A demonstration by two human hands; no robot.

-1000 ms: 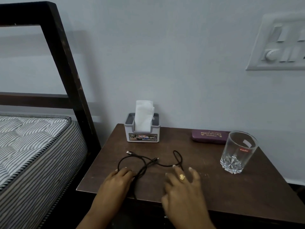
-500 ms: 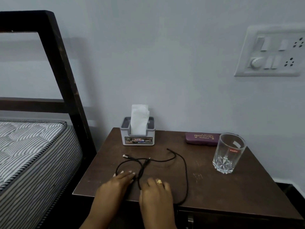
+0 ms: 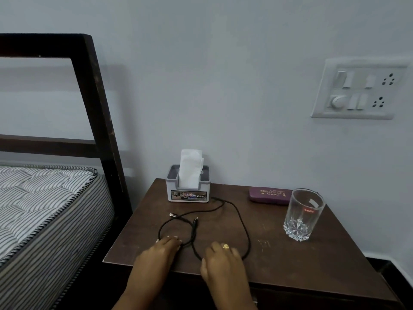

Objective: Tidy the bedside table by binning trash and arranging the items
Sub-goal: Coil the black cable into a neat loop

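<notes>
A black cable (image 3: pixel 240 220) lies in loose loops on the dark wooden bedside table (image 3: pixel 301 262). My left hand (image 3: pixel 161 253) rests palm down near the front edge, its fingertips pressing the left loop. My right hand (image 3: pixel 223 262), with a gold ring, lies over the near bend of the larger right loop. A grey tissue holder (image 3: pixel 188 190) with a white tissue standing up sits at the back. To the right lie a purple spectacle case (image 3: pixel 269 195) and an empty clear glass (image 3: pixel 301 214).
A bed with a striped mattress (image 3: pixel 42 211) and dark frame (image 3: pixel 98 113) stands close to the table's left side. A white switchboard (image 3: pixel 359 89) is on the wall above right. The table's right edge drops to a dark floor.
My right hand has drawn the cable out, so the tight tangle is now a wide loop toward the right. My left hand has stayed on the left loop. The view shifted slightly.
</notes>
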